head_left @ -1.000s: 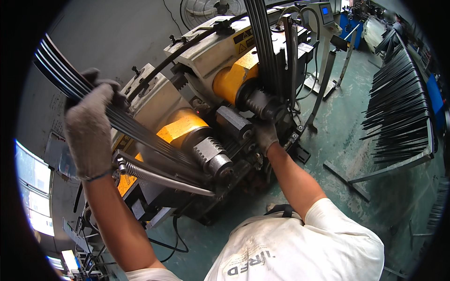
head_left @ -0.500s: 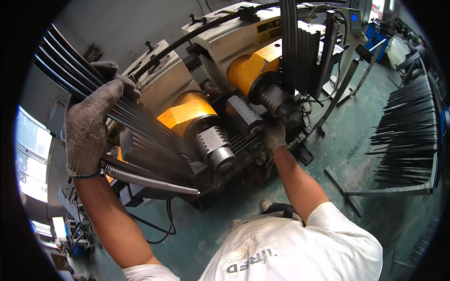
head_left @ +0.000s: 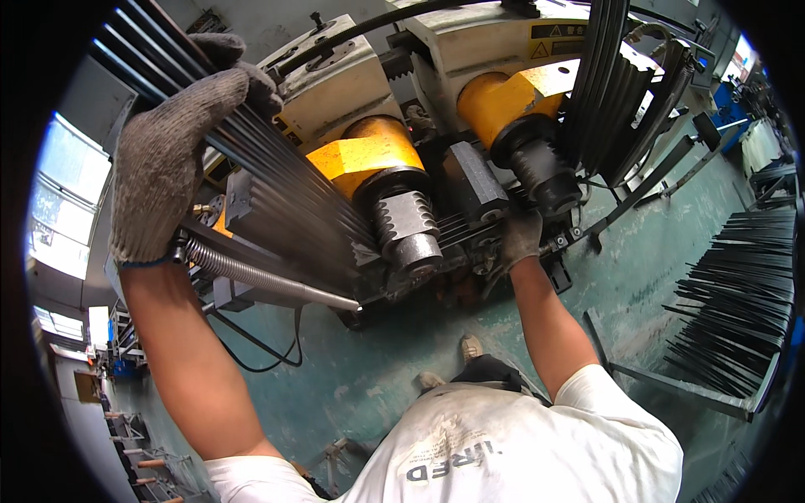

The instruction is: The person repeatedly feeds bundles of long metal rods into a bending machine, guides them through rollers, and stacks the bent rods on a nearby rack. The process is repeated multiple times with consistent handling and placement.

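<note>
My left hand [head_left: 172, 155], in a grey knit glove, is closed around a bundle of long dark metal rods [head_left: 277, 168]. The rods slant from the upper left down to a bending machine with two yellow heads [head_left: 369, 155]. Their lower ends go behind a toothed metal roller [head_left: 407, 222], and thin bars show again just right of it. My right hand [head_left: 521, 235], also gloved, reaches in below a dark hexagonal block [head_left: 474, 184] beside the second roller [head_left: 545, 176]. Its fingers are in shadow and hidden by machine parts.
A coiled spring hose [head_left: 251, 272] sticks out below my left hand. More dark bars [head_left: 595, 84] stand upright at the machine's right. A rack [head_left: 729, 402] holding many thin black rods stands on the green floor at the right. A black cable [head_left: 268, 365] hangs under the machine.
The view has shifted, so the machine appears higher and further right. My left hand keeps its hold on the rods. My right hand stays by the rollers.
</note>
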`<action>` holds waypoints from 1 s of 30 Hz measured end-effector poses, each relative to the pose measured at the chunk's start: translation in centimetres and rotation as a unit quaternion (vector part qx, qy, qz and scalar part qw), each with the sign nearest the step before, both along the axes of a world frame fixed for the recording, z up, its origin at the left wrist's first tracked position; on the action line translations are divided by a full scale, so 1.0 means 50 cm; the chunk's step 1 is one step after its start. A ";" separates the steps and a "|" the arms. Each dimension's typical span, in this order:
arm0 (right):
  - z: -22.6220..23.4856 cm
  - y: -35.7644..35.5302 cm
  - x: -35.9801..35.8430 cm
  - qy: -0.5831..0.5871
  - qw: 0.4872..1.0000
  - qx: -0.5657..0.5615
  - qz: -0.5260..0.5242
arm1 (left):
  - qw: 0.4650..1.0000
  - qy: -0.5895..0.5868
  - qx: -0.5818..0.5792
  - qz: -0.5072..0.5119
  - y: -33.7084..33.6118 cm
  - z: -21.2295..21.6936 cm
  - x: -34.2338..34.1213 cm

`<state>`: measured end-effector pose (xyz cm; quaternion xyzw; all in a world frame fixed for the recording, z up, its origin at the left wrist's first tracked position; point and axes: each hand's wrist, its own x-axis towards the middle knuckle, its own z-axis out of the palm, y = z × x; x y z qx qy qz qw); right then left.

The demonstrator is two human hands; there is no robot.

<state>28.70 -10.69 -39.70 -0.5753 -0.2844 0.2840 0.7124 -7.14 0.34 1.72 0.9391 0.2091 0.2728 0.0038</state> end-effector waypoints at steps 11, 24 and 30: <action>-0.132 0.056 0.028 0.104 0.994 0.003 0.027 | 0.995 0.017 0.074 -0.069 0.030 -0.005 0.008; 0.030 -0.308 -0.099 0.121 0.991 -0.029 0.046 | 0.879 -0.037 0.449 0.157 -0.391 -0.107 -0.123; 0.126 -0.451 -0.406 0.170 0.983 -0.021 0.060 | 0.761 -0.590 -0.241 0.122 -0.863 -0.229 -0.402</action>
